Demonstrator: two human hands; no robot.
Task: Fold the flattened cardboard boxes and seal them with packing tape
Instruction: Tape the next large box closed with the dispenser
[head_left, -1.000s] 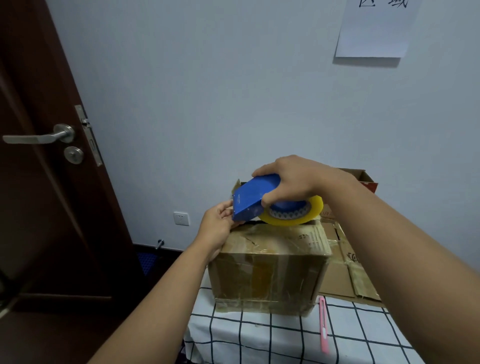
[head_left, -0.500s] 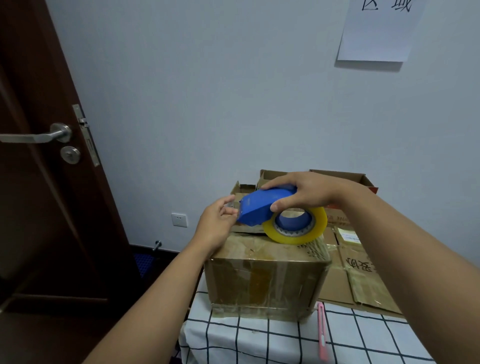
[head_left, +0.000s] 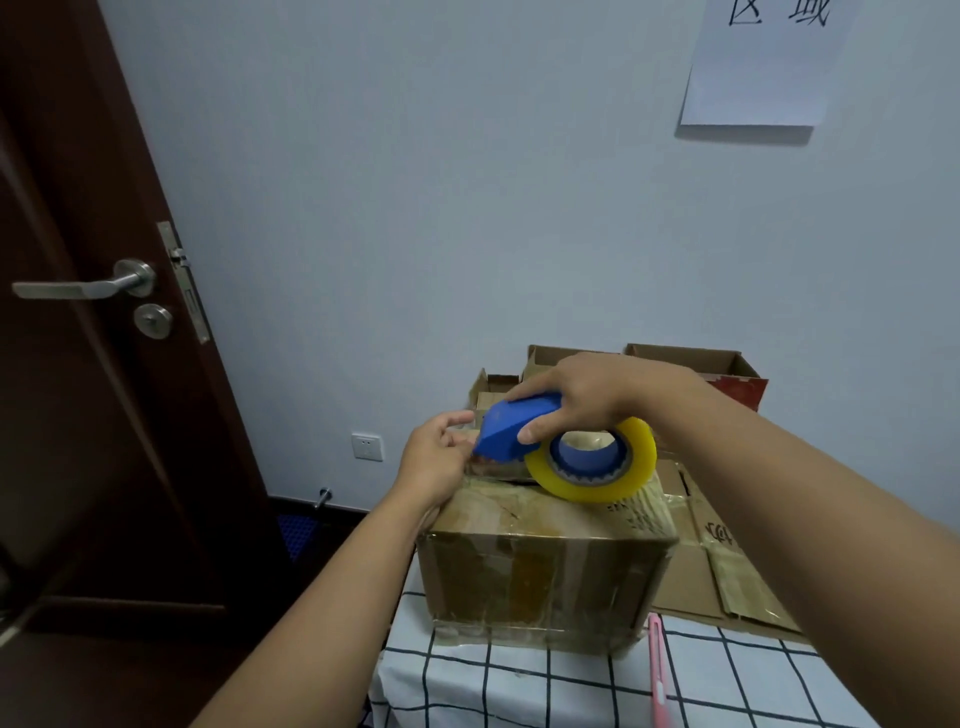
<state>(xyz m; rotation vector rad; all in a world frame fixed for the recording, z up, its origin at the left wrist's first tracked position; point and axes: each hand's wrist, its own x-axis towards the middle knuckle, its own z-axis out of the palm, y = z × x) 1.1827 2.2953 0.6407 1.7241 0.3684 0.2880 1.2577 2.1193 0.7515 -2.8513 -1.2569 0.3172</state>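
Observation:
A folded cardboard box (head_left: 540, 577), covered in old clear tape, stands on the checked tablecloth (head_left: 519, 686). Just above its top, my right hand (head_left: 592, 395) grips a blue tape dispenser (head_left: 511, 428) that carries a yellow roll of packing tape (head_left: 592, 462). My left hand (head_left: 434, 457) is at the dispenser's nose, its fingertips pinching at the tape end there. The tape end itself is too small to see clearly.
Flattened cardboard boxes (head_left: 717, 571) lie to the right of the box. Open cartons (head_left: 696, 364) stand against the wall behind. A pink utility knife (head_left: 657, 660) lies on the cloth. A dark door (head_left: 78, 364) stands open at left.
The dispenser has tilted so the roll faces me more and sits a little lower over the box. My left hand rose from the box's edge to the dispenser's nose.

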